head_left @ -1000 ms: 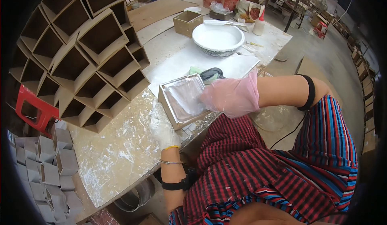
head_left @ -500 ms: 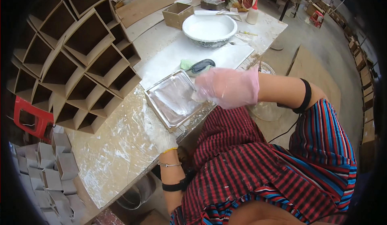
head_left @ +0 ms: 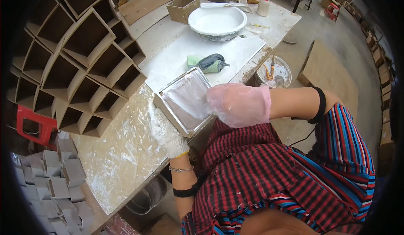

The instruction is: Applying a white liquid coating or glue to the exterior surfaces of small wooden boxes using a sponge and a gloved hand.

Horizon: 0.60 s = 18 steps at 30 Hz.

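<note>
We count one rectangular open-topped box on one table. At the box's seven o'clock, one white-gloved left hand lies against the wall; at three o'clock, one pink-gloved right hand is over the rim. Whether their fingers clamp, we cannot tell. One white basin stands at one o'clock.
</note>
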Motion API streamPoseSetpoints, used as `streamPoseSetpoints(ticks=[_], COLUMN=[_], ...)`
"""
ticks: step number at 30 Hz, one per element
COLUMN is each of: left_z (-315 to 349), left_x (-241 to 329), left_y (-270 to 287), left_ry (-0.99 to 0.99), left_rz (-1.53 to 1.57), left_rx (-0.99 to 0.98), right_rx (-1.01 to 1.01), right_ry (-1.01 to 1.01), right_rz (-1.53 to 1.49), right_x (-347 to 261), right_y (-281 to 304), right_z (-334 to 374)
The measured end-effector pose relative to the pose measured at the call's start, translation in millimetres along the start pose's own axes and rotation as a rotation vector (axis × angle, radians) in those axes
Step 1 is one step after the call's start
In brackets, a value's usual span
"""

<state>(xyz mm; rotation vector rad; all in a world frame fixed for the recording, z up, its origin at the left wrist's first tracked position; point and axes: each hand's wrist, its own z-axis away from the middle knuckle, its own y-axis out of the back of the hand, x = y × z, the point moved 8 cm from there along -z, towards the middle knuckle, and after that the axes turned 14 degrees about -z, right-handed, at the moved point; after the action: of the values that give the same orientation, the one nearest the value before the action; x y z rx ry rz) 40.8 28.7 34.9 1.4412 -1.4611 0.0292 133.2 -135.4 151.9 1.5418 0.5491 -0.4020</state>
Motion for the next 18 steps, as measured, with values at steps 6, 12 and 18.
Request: streamPoseSetpoints(ticks=[6, 12, 18], left_z=[7.9, 6.2, 12.1], left_x=[-0.4, 4.0, 1.7], left_y=[0.9, -0.3, -2.9], left_ry=[-0.069, -0.124, -0.142], left_rz=[-0.466, -0.826, -0.897], left_rx=[0.088, 0.129, 0.142], right_rx=[0.174, 0.065, 0.026], right_ry=[0.264, 0.188, 0.037], right_rz=[-0.425, -0.277, -0.235], right_x=[-47.8, -20.3, -17.9], right_y=[5.8, 14.2, -13.6], right_z=[-21.8, -29.2, -35.8])
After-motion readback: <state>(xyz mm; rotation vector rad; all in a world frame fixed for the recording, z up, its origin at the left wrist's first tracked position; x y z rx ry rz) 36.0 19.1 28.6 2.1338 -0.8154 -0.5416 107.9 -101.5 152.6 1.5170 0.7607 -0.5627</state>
